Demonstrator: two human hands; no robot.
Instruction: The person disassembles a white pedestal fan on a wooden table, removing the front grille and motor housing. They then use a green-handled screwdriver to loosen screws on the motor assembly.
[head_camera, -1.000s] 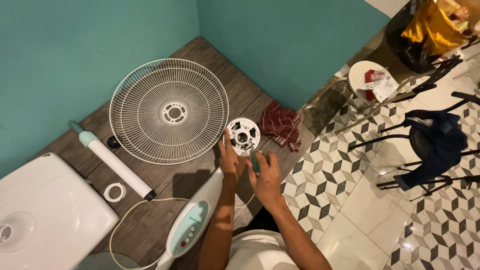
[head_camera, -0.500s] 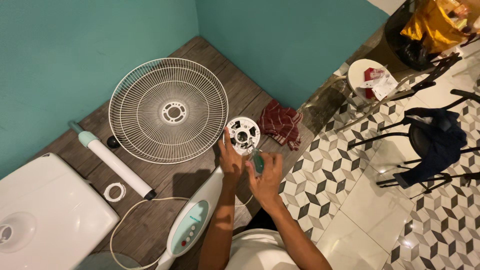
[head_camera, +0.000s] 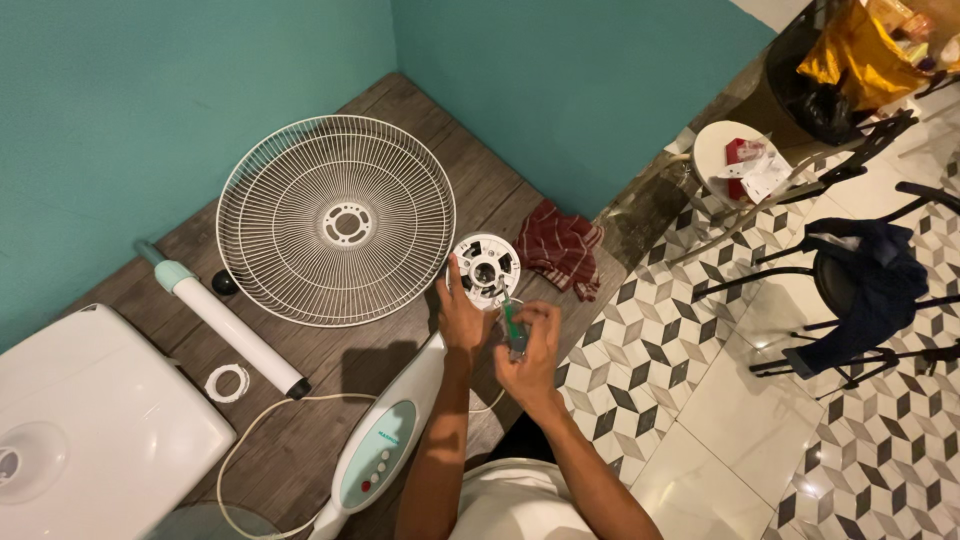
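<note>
My left hand (head_camera: 462, 318) grips the round white fan motor housing (head_camera: 486, 266), thumb up along its left rim. My right hand (head_camera: 531, 352) is closed on a green-handled screwdriver (head_camera: 512, 322) whose shaft points up into the housing. The housing sits at the top of the white fan column with its teal control panel (head_camera: 383, 452), which lies across the wooden floor toward me. A white wire fan guard (head_camera: 337, 220) lies flat to the left of the housing.
A white pole with a teal end (head_camera: 222, 319), a small white ring (head_camera: 227, 382) and a black cap (head_camera: 223, 283) lie left. A white base (head_camera: 90, 420) is bottom left. A red striped cloth (head_camera: 564, 249), a stool (head_camera: 735, 157) and black chairs (head_camera: 850, 280) stand right.
Both hands stay on the motor housing and screwdriver; the right hand has shifted slightly around the handle. Nothing else has moved.
</note>
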